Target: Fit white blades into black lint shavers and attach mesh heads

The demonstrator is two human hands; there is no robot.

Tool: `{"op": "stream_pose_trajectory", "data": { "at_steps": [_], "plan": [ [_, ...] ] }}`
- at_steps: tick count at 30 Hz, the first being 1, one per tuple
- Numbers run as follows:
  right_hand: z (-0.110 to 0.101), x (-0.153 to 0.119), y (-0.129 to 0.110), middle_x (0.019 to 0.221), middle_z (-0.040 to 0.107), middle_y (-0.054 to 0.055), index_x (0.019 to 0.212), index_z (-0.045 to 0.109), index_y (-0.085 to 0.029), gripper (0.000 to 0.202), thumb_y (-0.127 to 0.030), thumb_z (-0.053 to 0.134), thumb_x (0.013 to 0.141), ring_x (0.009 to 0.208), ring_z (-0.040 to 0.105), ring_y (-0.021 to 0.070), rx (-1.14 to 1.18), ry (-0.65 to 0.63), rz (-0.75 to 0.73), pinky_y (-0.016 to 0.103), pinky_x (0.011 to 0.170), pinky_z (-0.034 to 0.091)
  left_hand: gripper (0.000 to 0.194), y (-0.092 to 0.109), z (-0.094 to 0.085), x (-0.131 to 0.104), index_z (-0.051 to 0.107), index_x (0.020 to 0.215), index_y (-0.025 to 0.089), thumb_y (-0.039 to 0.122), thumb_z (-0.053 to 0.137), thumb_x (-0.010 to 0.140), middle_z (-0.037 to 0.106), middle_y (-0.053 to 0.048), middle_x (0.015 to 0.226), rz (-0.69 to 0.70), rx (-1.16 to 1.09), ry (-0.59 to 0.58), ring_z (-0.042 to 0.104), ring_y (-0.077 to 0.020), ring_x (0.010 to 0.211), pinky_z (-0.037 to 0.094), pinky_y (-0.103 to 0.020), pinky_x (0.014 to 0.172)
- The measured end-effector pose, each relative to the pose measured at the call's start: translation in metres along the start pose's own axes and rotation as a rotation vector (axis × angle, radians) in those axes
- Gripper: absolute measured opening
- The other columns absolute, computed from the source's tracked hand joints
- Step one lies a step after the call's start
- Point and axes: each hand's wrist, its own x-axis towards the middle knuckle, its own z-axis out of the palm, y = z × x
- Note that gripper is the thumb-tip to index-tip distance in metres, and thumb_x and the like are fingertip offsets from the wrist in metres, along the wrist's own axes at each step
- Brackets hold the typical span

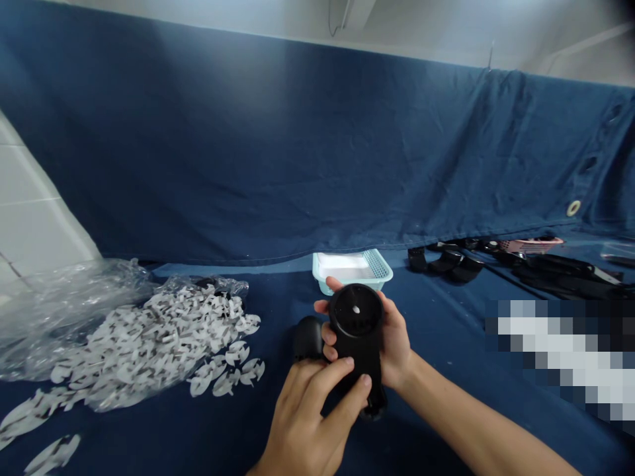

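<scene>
A black part (360,350) with a round, cup-like end and a narrower body is held up over the blue cloth. My right hand (395,337) wraps round it from behind and the right side, fingertips showing at its left edge. My left hand (315,410) touches the front of its lower body with the fingertips, the fingers partly spread. A small white spot shows inside the round end. Just left of the part, a second dark rounded object (308,337) lies on the cloth, partly hidden by my left hand.
Many pale, flat pieces (163,337) are heaped on clear plastic at the left, some loose. A light blue basket (386,273) stands behind my hands. Black parts (451,264) and a pink basket (538,246) lie at the right. A blue curtain (278,145) hangs behind.
</scene>
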Motion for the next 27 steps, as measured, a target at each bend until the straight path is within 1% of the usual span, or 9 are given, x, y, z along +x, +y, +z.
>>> {"op": "stream_pose_trajectory", "data": {
  "at_steps": [8, 14, 18, 22, 25, 27],
  "plan": [
    [0.0002, 0.0001, 0.0004, 0.113, 0.066, 0.009, 0.132, 0.053, -0.025, 0.058, -0.054, 0.056, 0.082, 0.077, 0.06, 0.0217, -0.01, -0.012, -0.009, 0.034, 0.065, 0.046, 0.037, 0.001, -0.0004, 0.0007, 0.068, 0.112, 0.025, 0.005, 0.067, 0.08, 0.061, -0.006, 0.111, 0.005, 0.015, 0.009, 0.058, -0.0206, 0.099, 0.054, -0.037, 0.086],
    [0.0005, -0.0004, -0.0001, 0.115, 0.064, 0.007, 0.132, 0.051, -0.027, 0.062, -0.055, 0.062, 0.078, 0.077, 0.06, 0.0201, 0.002, 0.007, 0.009, 0.034, 0.067, 0.047, 0.039, 0.0015, -0.0021, 0.0018, 0.069, 0.111, 0.023, 0.003, 0.068, 0.078, 0.059, -0.006, 0.112, 0.017, -0.001, 0.007, 0.057, -0.0213, 0.1, 0.053, -0.038, 0.089],
    [-0.0001, -0.0006, -0.0001, 0.114, 0.064, 0.007, 0.133, 0.05, -0.027, 0.061, -0.055, 0.06, 0.08, 0.077, 0.06, 0.0201, 0.006, 0.027, 0.013, 0.034, 0.068, 0.047, 0.038, 0.0005, -0.002, 0.0017, 0.068, 0.112, 0.024, 0.005, 0.067, 0.08, 0.06, -0.006, 0.111, 0.012, 0.001, 0.007, 0.058, -0.021, 0.1, 0.054, -0.038, 0.088],
    [-0.0022, -0.0007, 0.0004, 0.116, 0.064, 0.007, 0.135, 0.049, -0.028, 0.06, -0.056, 0.057, 0.083, 0.078, 0.06, 0.0209, 0.013, 0.042, 0.004, 0.035, 0.068, 0.047, 0.033, 0.0008, -0.0021, 0.0031, 0.069, 0.11, 0.024, 0.008, 0.066, 0.082, 0.062, -0.007, 0.11, 0.012, 0.028, 0.005, 0.058, -0.0204, 0.099, 0.055, -0.036, 0.087],
    [-0.0034, -0.0006, -0.0003, 0.116, 0.063, 0.007, 0.137, 0.046, -0.029, 0.062, -0.058, 0.057, 0.083, 0.077, 0.059, 0.0205, -0.004, 0.072, 0.01, 0.034, 0.068, 0.048, 0.032, 0.0014, -0.0018, 0.0027, 0.069, 0.109, 0.024, 0.008, 0.065, 0.082, 0.063, -0.006, 0.111, 0.017, 0.028, 0.009, 0.058, -0.0203, 0.099, 0.056, -0.034, 0.087],
    [-0.0035, -0.0016, -0.0016, 0.115, 0.064, 0.008, 0.138, 0.045, -0.031, 0.063, -0.061, 0.055, 0.084, 0.073, 0.06, 0.0203, -0.019, 0.058, 0.022, 0.034, 0.065, 0.048, 0.033, 0.0015, -0.0017, 0.0016, 0.069, 0.11, 0.023, 0.006, 0.064, 0.082, 0.062, -0.007, 0.113, 0.02, 0.01, 0.013, 0.058, -0.0206, 0.101, 0.055, -0.035, 0.088]
  ]
}}
